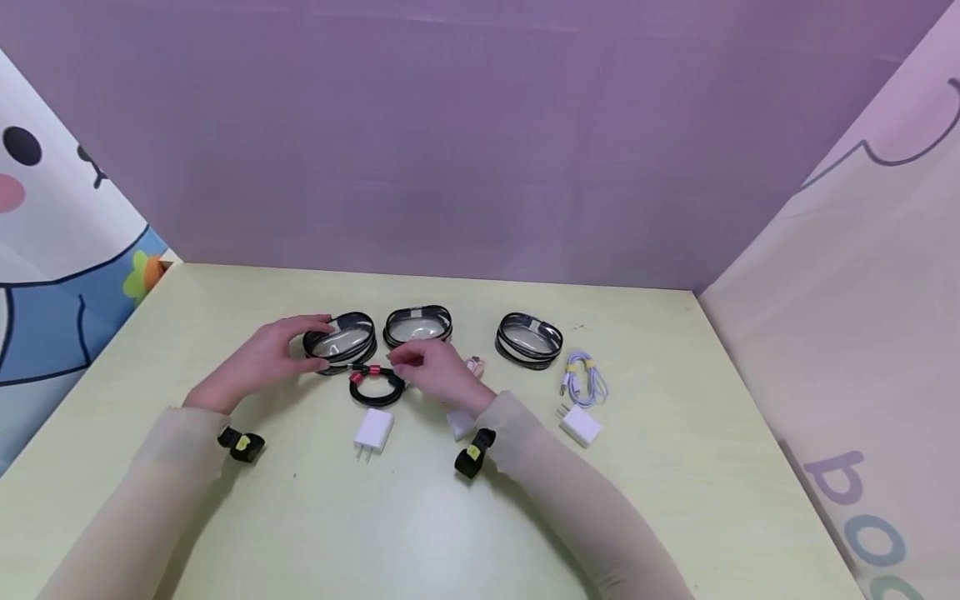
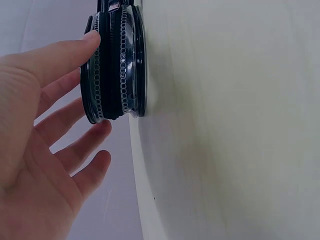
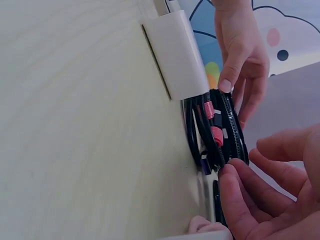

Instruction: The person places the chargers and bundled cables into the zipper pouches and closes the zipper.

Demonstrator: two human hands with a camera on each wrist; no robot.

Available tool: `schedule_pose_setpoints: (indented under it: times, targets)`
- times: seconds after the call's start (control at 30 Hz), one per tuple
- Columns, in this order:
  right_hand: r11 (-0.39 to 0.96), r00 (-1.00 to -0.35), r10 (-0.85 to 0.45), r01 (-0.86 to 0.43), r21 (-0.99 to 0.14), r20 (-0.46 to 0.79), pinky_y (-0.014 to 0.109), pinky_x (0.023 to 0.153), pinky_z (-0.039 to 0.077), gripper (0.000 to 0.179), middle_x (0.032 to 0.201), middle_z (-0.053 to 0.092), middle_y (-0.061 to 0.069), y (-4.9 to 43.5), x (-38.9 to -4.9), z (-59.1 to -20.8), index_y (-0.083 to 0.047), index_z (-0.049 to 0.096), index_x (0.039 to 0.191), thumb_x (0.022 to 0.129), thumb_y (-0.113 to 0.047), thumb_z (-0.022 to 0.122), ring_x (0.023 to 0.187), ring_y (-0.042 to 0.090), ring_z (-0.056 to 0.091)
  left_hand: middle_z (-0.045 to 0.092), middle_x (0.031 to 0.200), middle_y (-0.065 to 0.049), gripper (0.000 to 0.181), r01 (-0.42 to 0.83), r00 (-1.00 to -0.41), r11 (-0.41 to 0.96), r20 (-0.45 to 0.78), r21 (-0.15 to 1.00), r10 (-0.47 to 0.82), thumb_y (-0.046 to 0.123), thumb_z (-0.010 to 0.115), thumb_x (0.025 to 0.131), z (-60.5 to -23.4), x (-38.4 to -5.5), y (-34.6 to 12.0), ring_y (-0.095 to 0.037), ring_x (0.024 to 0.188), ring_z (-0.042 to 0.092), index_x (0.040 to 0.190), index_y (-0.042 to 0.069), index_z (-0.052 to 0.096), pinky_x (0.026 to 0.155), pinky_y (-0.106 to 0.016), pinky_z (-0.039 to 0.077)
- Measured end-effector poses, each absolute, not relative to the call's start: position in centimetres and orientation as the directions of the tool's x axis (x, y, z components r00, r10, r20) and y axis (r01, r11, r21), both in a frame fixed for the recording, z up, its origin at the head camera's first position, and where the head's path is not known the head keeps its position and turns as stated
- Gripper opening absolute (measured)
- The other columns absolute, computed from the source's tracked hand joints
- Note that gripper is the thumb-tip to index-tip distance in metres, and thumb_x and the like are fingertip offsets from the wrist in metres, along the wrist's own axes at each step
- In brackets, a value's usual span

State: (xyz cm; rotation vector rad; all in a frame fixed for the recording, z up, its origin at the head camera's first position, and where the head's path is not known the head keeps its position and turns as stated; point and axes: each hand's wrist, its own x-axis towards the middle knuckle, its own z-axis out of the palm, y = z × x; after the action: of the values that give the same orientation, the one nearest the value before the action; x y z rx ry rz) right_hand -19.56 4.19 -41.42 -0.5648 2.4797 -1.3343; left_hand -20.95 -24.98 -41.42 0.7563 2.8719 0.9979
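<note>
My left hand (image 1: 281, 354) holds a clear round case (image 2: 135, 75) with black zipped edges, thumb on its near side and fingers behind. Close to that case's right end is my right hand (image 1: 438, 375), with its fingertips (image 3: 229, 169) drawn together; I cannot tell whether they pinch the zip. A coiled black cable (image 1: 377, 390) with red bands lies just in front of the case. Behind the right hand stands a second case (image 1: 417, 323), partly covered. The right hand also overlaps a pink cable (image 1: 474, 365).
A third case (image 1: 528, 340) stands further right. Beside it lies a lilac cable (image 1: 585, 379) with a yellow band, and a white charger plug (image 1: 581, 425) in front. Another plug (image 1: 373, 430) sits before the black cable; one more (image 1: 461, 423) is partly under the right wrist.
</note>
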Motion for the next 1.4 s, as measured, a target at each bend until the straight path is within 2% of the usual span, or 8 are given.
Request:
schedule_pose_setpoints:
  times: [0.3,0.57,1.0,1.13,1.2,1.27,1.3,1.4]
  targets:
    - [0.560,-0.899,-0.428,-0.185,-0.808,-0.090,0.021,0.083,0.050,0.025,0.101,0.071,-0.005,3.5,-19.9,-41.9,-0.010,0.072,0.116,0.091,-0.013,0.073,0.091,0.007,0.063,0.052,0.143,-0.020,0.054,0.465,-0.873,0.669,0.175,0.579,0.455,0.009,0.083,0.080,-41.4,-21.1,-25.0,-0.046,0.133,0.042,0.129,0.002,0.061,0.108,-0.061,0.031]
    - [0.617,-0.912,-0.386,-0.143,-0.774,-0.139,0.022,0.079,0.050,0.018,0.092,0.070,-0.008,3.2,-20.0,-41.9,-0.014,0.076,0.105,0.087,-0.013,0.077,0.083,0.006,0.062,0.054,0.143,-0.015,0.049,0.419,-0.892,0.687,0.125,0.594,0.435,0.008,0.081,0.082,-41.3,-21.1,-25.0,-0.043,0.134,0.042,0.128,0.008,0.065,0.109,-0.061,0.030]
    - [0.639,-0.930,-0.331,-0.099,-0.763,-0.157,0.025,0.079,0.050,0.015,0.090,0.069,-0.010,2.3,-20.0,-41.7,-0.017,0.077,0.101,0.086,-0.011,0.077,0.082,0.007,0.061,0.055,0.144,-0.008,0.038,0.403,-0.898,0.694,0.113,0.597,0.425,0.012,0.079,0.086,-41.1,-20.9,-25.2,-0.040,0.135,0.044,0.123,0.009,0.070,0.107,-0.058,0.035]
    - [0.633,-0.932,-0.324,-0.088,-0.769,-0.161,0.025,0.079,0.050,0.016,0.090,0.070,-0.009,2.3,-20.0,-41.8,-0.017,0.077,0.101,0.087,-0.010,0.076,0.083,0.007,0.061,0.056,0.143,-0.006,0.035,0.401,-0.900,0.697,0.113,0.594,0.422,0.017,0.076,0.090,-40.9,-20.9,-25.4,-0.031,0.121,0.055,0.124,0.011,0.070,0.088,-0.042,0.046]
    - [0.628,-0.933,-0.322,-0.085,-0.774,-0.158,0.025,0.080,0.050,0.016,0.091,0.070,-0.009,2.3,-20.1,-41.8,-0.017,0.077,0.101,0.087,-0.009,0.076,0.083,0.007,0.062,0.055,0.143,-0.006,0.035,0.400,-0.900,0.699,0.111,0.593,0.421,0.019,0.074,0.092,-40.8,-20.9,-25.4,-0.026,0.110,0.057,0.125,0.011,0.070,0.072,-0.035,0.043]
    - [0.624,-0.933,-0.322,-0.084,-0.777,-0.158,0.025,0.080,0.050,0.016,0.091,0.070,-0.009,2.4,-20.1,-41.9,-0.017,0.077,0.100,0.087,-0.010,0.076,0.084,0.007,0.062,0.055,0.143,-0.006,0.035,0.394,-0.902,0.697,0.107,0.598,0.418,0.021,0.073,0.093,-40.8,-20.9,-25.5,-0.024,0.105,0.056,0.126,0.010,0.069,0.066,-0.034,0.039]
    - [0.625,-0.933,-0.323,-0.086,-0.776,-0.156,0.025,0.081,0.050,0.015,0.091,0.070,-0.009,2.4,-20.1,-41.9,-0.017,0.077,0.100,0.087,-0.010,0.077,0.083,0.007,0.062,0.055,0.143,-0.006,0.035,0.396,-0.901,0.696,0.107,0.599,0.421,0.021,0.072,0.093,-40.9,-20.9,-25.5,-0.025,0.105,0.056,0.126,0.010,0.069,0.066,-0.034,0.039]
    - [0.618,-0.932,-0.327,-0.086,-0.781,-0.157,0.026,0.081,0.050,0.015,0.090,0.070,-0.010,2.6,-20.1,-42.0,-0.018,0.077,0.100,0.087,-0.011,0.077,0.084,0.007,0.062,0.056,0.143,-0.005,0.034,0.384,-0.904,0.687,0.100,0.617,0.416,0.022,0.070,0.095,-40.9,-21.0,-25.5,-0.030,0.122,0.054,0.126,0.010,0.070,0.082,-0.042,0.047]
